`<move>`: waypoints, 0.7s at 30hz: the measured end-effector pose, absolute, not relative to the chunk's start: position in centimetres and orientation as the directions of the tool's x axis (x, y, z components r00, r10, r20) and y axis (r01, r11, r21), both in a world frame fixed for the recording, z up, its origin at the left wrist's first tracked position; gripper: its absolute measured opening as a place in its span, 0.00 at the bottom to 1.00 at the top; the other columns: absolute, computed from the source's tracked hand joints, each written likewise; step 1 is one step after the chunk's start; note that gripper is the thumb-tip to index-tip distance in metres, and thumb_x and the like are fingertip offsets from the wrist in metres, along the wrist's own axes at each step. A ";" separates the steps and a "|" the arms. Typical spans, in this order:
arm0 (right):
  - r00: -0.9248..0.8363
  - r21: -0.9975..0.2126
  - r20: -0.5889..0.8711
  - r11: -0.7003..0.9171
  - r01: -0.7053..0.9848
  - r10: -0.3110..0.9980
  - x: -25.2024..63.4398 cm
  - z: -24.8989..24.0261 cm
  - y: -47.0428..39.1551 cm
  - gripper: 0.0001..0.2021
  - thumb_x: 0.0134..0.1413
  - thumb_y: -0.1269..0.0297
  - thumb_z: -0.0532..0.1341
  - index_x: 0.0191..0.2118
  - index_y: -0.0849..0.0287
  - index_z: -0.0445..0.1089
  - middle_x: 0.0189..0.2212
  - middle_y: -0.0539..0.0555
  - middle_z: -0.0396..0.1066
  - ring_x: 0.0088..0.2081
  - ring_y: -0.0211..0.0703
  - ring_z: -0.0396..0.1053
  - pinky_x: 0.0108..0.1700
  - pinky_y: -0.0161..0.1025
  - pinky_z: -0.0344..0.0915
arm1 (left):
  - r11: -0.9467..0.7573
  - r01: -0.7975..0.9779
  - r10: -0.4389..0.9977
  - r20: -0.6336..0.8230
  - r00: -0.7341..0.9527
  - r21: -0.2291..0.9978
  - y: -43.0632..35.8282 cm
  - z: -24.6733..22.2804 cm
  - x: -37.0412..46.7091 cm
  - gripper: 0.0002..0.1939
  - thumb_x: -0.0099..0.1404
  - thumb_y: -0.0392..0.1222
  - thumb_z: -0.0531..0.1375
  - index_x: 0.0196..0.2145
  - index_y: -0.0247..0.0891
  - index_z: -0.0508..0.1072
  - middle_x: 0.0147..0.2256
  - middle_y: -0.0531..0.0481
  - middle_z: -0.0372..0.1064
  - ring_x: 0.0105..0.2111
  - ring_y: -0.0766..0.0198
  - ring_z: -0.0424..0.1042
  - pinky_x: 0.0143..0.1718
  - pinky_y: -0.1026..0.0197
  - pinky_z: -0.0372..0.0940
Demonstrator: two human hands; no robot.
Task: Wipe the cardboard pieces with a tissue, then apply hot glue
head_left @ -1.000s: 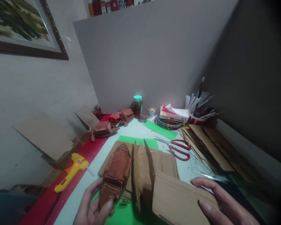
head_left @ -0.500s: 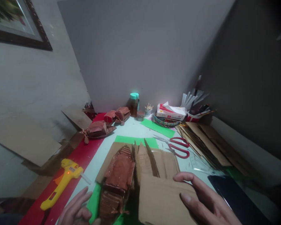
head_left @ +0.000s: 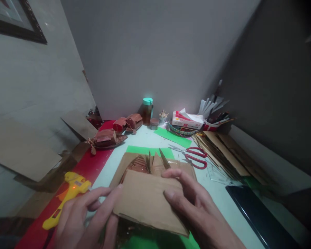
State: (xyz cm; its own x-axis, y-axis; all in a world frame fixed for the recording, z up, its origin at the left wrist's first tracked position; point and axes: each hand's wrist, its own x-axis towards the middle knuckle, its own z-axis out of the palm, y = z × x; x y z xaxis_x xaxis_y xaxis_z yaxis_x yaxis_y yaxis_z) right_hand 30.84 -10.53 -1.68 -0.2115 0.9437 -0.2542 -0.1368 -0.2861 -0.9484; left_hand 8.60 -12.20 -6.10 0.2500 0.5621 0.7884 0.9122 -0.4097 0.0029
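Cardboard sheet [head_left: 147, 199], plain brown and flat, has moved left and now covers the model boat [head_left: 137, 165] beside the glue gun [head_left: 67, 197]. Left hand [head_left: 85, 218] and right hand [head_left: 197, 211] both grasp its edges.

you've a plain brown cardboard sheet [head_left: 147, 200] near you, over green paper [head_left: 155, 242]. left sits a yellow glue gun [head_left: 67, 197] on a red strip [head_left: 93, 169]; far right, red-handled scissors [head_left: 194, 157].

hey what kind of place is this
Likely a home craft table for cardboard models: a yellow glue gun, red scissors, stacked cardboard sheets and finished model boats.
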 end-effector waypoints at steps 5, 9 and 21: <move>-0.292 -0.929 -0.213 -0.286 -0.237 0.933 29.9 -2.7 -8.6 0.19 0.54 0.51 0.67 0.49 0.51 0.67 0.39 0.50 0.71 0.40 0.46 0.70 0.37 0.36 0.63 | -0.349 0.937 0.475 0.855 0.209 -0.035 -11.3 -6.0 8.4 0.13 0.62 0.28 0.58 0.44 0.36 0.75 0.38 0.44 0.69 0.32 0.59 0.65 0.37 0.53 0.59; -0.364 -0.718 -0.149 -0.354 -0.600 0.919 28.9 -3.9 -7.5 0.18 0.49 0.63 0.71 0.44 0.58 0.67 0.38 0.51 0.71 0.41 0.43 0.69 0.43 0.36 0.64 | -0.312 0.950 0.444 0.886 0.137 0.009 -10.7 -6.1 8.9 0.16 0.59 0.25 0.61 0.44 0.34 0.77 0.36 0.44 0.71 0.34 0.57 0.66 0.37 0.52 0.61; -0.561 -0.609 -0.115 -0.505 -0.612 0.820 29.1 -3.8 -7.3 0.19 0.39 0.69 0.75 0.38 0.62 0.70 0.35 0.51 0.71 0.36 0.39 0.69 0.45 0.37 0.63 | -0.282 0.959 0.492 0.862 0.122 0.025 -10.8 -5.9 9.5 0.19 0.57 0.23 0.63 0.45 0.37 0.76 0.39 0.41 0.71 0.36 0.51 0.68 0.39 0.44 0.64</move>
